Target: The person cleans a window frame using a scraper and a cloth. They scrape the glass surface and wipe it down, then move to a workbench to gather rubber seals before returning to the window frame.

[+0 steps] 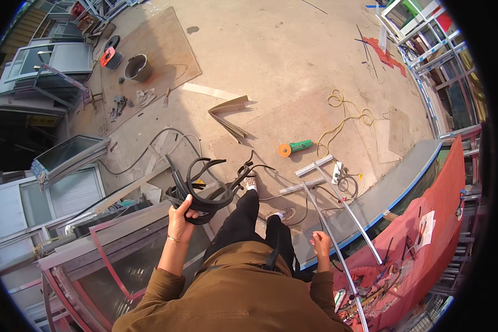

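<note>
My left hand (181,217) is closed around a coiled bundle of black rubber strips (209,202), held up in front of my left leg. Loose ends of the strips curl outward on both sides. By my right hip, my right hand (320,243) has its fingers curled in. Whether anything small is between them, I cannot make out. Close to that hand runs a long thin metal bar (333,252), leaning over a red-topped bench. On the ground ahead lies a green angle grinder (300,145) with an orange disc.
A yellow cord (346,116) trails from the grinder. Bent metal sheet (227,117) lies ahead, and a dark bucket (138,67) stands at the far left. Window frames (72,185) crowd the left side. A red-covered bench (420,260) with scattered tools is on the right.
</note>
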Available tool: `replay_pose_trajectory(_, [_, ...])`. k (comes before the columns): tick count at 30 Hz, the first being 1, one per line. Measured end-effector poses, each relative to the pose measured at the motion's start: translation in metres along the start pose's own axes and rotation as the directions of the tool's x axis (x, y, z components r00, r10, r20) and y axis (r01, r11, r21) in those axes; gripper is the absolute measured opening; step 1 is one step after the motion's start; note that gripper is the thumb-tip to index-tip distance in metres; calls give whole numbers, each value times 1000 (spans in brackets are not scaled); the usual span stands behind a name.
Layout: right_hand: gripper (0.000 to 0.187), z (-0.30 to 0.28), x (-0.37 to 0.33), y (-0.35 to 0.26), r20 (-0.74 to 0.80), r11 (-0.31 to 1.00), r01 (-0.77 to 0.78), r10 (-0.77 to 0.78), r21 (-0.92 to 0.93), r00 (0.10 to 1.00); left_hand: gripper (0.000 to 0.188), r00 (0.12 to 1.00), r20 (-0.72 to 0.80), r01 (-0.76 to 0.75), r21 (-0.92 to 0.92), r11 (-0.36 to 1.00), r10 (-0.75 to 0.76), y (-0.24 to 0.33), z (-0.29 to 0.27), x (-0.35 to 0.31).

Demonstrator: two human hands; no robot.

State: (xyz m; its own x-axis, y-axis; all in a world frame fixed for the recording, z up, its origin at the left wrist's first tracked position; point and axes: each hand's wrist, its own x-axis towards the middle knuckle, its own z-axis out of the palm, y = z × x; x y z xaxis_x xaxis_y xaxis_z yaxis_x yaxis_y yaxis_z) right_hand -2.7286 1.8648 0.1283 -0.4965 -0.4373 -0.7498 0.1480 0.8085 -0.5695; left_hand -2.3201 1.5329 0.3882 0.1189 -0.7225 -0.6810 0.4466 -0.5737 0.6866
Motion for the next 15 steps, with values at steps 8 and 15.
replay_pose_trajectory(8, [18,38,26,-132,78,993,90,-85,-71,993,20,999,-53,-23,-180,983,13,74,-46,61])
replay_pose_trajectory(15, [20,113,52,-251,250,952,224,-170,-209,953,14,984,-63,-180,-321,930,168,168,-75,55])
